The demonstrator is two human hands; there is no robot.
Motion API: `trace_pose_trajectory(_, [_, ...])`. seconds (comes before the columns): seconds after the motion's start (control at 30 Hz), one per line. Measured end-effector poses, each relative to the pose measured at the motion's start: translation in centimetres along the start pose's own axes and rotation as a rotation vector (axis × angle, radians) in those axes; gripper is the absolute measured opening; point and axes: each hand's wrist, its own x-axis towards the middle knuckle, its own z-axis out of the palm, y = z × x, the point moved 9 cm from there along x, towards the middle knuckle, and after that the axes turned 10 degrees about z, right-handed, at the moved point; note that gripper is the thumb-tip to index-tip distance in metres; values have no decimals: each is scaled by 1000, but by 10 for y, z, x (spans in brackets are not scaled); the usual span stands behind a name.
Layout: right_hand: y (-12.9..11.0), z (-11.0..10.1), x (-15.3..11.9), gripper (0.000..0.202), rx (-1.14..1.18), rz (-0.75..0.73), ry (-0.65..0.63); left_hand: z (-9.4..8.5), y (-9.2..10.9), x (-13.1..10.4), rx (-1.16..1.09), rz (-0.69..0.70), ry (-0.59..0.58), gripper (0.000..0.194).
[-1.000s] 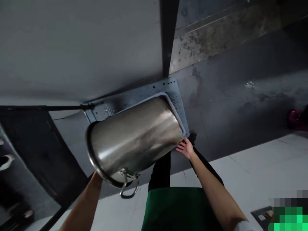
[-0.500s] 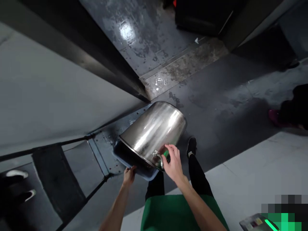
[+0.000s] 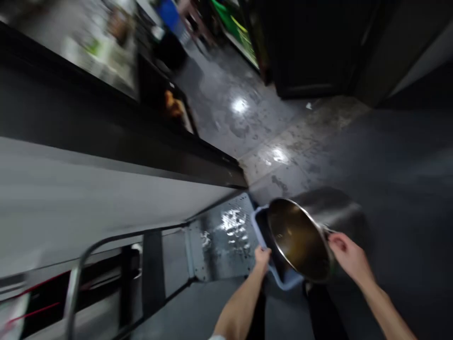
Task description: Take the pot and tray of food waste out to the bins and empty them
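Note:
A large shiny metal stockpot (image 3: 300,238) is tilted on its side, its open mouth turned toward the blue-grey plastic tub (image 3: 287,282) beside and under its rim. My right hand (image 3: 350,257) is closed around the pot's side handle. On the near rim of the tub, my left hand (image 3: 262,257) is closed with the fingers gripping the edge. Inside the pot the wall looks brownish; whether any liquid is there I cannot tell. The tub's inside is dark and partly hidden by the pot.
A wet metal platform trolley (image 3: 226,241) with a bent tube handle (image 3: 79,278) stands along the white wall (image 3: 106,198). Ahead a doorway with a stone threshold (image 3: 300,137) leads to a wet, shiny floor (image 3: 230,94). A dark door (image 3: 314,47) stands at upper right.
The pot and tub have moved off the trolley to the right, and the pot's mouth now faces me. My right hand has closed on the handle. The view has swung left.

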Motion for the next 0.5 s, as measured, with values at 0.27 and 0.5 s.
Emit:
trace_pose_trajectory(0.27, [96,-112,86,47,35,182,25,103,85,11,-866,-280,-157,40])
trace_pose_trajectory(0.5, [138,-142,101,36,62,282,71,179,142,9,-1073,-443,-386,56])
